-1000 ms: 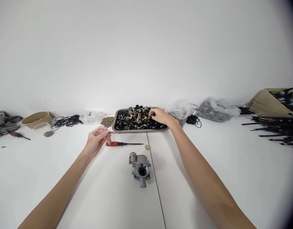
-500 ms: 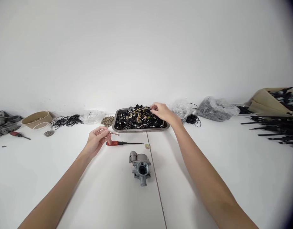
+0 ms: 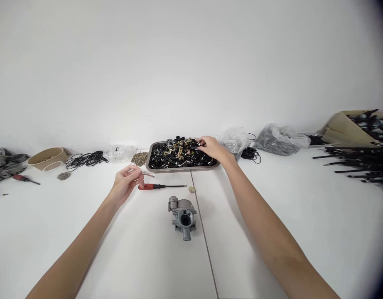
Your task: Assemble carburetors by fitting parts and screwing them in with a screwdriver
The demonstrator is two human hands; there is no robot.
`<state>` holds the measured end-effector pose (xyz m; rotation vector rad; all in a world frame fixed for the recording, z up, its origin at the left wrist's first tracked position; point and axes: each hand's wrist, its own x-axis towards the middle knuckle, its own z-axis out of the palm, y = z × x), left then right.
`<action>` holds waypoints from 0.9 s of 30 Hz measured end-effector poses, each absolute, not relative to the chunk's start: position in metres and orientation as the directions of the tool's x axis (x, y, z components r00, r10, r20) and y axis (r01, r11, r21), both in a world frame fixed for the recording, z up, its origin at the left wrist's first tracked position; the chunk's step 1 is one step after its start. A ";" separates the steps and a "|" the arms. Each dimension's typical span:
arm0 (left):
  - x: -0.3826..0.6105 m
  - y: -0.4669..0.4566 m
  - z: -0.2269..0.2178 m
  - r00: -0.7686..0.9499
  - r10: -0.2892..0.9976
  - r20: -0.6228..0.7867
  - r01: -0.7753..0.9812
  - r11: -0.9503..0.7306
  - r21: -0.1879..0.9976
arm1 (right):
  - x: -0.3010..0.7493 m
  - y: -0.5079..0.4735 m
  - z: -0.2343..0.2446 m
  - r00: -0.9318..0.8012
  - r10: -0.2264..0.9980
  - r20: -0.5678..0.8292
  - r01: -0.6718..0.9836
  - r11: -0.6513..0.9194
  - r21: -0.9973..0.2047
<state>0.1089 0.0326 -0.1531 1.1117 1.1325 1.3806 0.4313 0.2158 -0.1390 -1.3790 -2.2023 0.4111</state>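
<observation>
At ten o'clock from the carburetor (image 3: pixel 182 218), the left hand (image 3: pixel 127 182) pinches a thin rod (image 3: pixel 149 175) by one end; it looks light, stiff and liable to roll, so a fingertip pinch suits it. At one o'clock, the right hand (image 3: pixel 212 147) reaches over small parts (image 3: pixel 169 157) in the tray (image 3: pixel 182 170), fingers curled; whether they grip anything I cannot tell. The parts look light, hard and tangled, best lifted by a free edge.

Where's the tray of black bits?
In the head view, the tray sits centrally near the wall, right of the brassy pieces, with the right hand at its right end.
</observation>
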 end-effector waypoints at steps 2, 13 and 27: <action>0.108 0.033 -0.152 -0.087 0.994 0.064 -0.141 -0.076 0.987 | 0.437 0.215 -0.133 -0.337 0.902 0.270 0.743 0.431 -0.512; 0.109 0.033 -0.153 -0.088 0.995 0.054 -0.150 -0.067 0.986 | 0.456 0.202 -0.109 -0.320 0.931 0.177 0.768 0.365 -0.526; 0.107 0.033 -0.153 -0.081 0.994 0.073 -0.129 -0.083 0.988 | 0.443 0.193 -0.110 -0.448 0.890 -0.083 0.816 0.369 -0.445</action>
